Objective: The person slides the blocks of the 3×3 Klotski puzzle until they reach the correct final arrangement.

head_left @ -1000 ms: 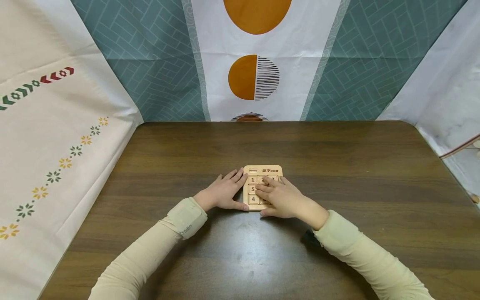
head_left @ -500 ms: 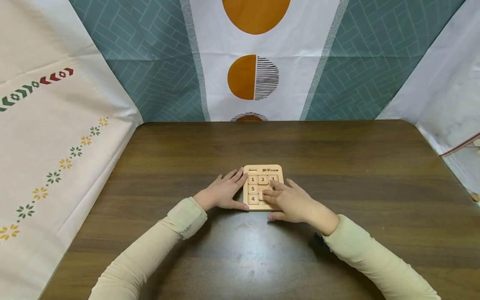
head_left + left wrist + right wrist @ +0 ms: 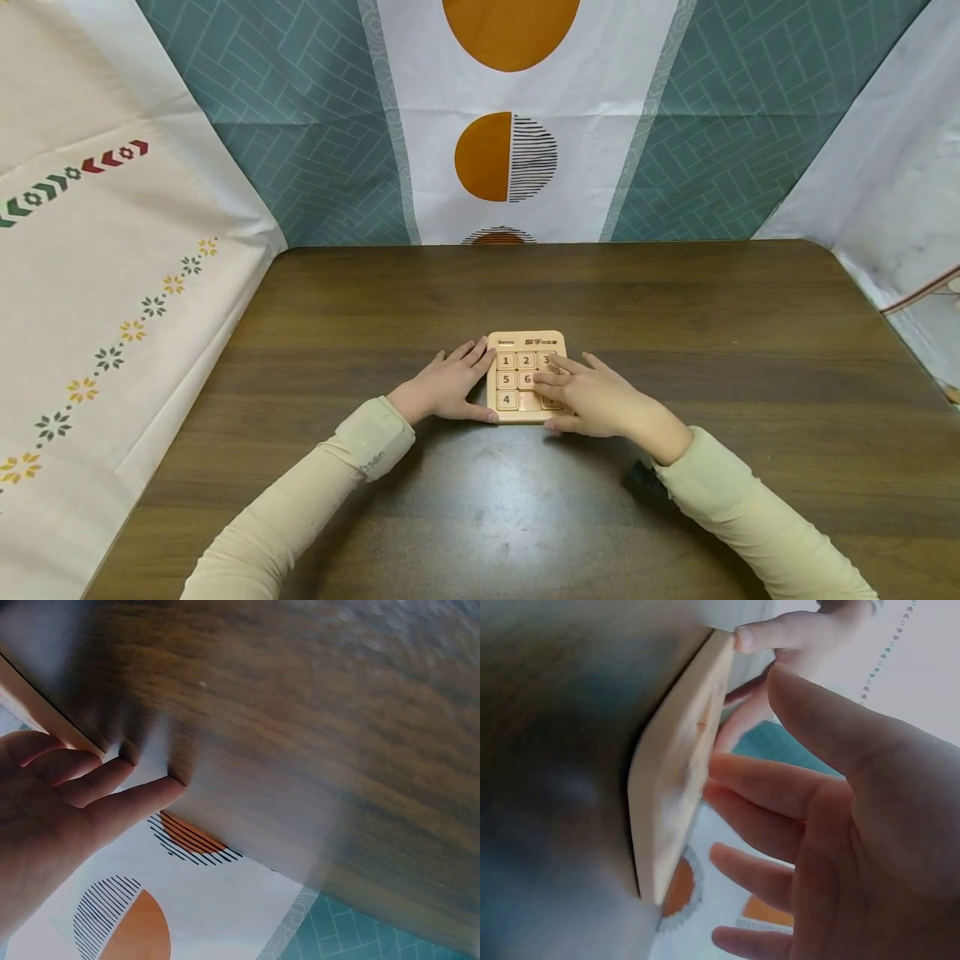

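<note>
A wooden number sliding puzzle [image 3: 519, 336] lies flat on the table. Tiles 1, 2 and 3 form its top row. Below them come 5 and tile 6 [image 3: 527, 379], then tile 4 [image 3: 507, 400] with a bare slot to its right. My left hand [image 3: 450, 387] rests along the puzzle's left side, thumb at the near corner and fingertips at the upper edge. From the right, my right hand [image 3: 596, 402] reaches over the board with extended fingers, fingertips beside tile 6. It covers the right-hand tiles of the lower two rows. The right wrist view shows two fingertips at the board's face.
The brown wooden table [image 3: 375, 317] extends around the puzzle on all sides. Patterned cloth [image 3: 315, 150] hangs behind its far edge, and a white flowered cloth [image 3: 90, 292] runs along the left. A small dark object [image 3: 645, 479] shows under the right wrist.
My right hand has shifted right across the board, uncovering tile 2. Tile 6 has slid up from the bottom row into the centre, leaving the bottom middle slot bare. The left hand stays put.
</note>
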`<state>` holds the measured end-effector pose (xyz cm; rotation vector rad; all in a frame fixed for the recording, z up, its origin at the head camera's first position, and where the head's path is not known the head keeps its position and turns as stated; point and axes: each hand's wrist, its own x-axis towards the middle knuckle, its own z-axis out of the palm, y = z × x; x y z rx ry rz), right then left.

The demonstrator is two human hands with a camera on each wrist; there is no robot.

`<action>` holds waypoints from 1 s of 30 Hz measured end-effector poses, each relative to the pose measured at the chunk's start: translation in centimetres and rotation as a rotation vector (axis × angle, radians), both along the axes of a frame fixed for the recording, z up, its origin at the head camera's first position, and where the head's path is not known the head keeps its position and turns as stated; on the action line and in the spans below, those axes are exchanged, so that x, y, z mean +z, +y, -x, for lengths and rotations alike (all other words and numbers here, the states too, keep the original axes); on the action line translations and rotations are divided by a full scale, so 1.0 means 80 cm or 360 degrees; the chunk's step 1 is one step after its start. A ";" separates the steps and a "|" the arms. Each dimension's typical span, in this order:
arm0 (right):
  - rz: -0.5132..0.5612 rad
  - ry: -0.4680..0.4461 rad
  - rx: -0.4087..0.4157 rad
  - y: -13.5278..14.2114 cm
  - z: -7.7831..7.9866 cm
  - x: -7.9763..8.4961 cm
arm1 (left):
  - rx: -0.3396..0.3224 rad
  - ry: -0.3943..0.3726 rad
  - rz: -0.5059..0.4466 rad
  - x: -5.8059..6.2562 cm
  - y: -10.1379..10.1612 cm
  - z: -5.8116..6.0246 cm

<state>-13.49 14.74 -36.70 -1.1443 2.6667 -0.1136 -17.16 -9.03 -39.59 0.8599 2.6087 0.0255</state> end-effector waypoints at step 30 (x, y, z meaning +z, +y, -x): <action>-0.0014 0.0058 -0.0158 0.011 -0.007 -0.010 | -0.0016 0.0023 -0.0004 0.000 -0.004 -0.005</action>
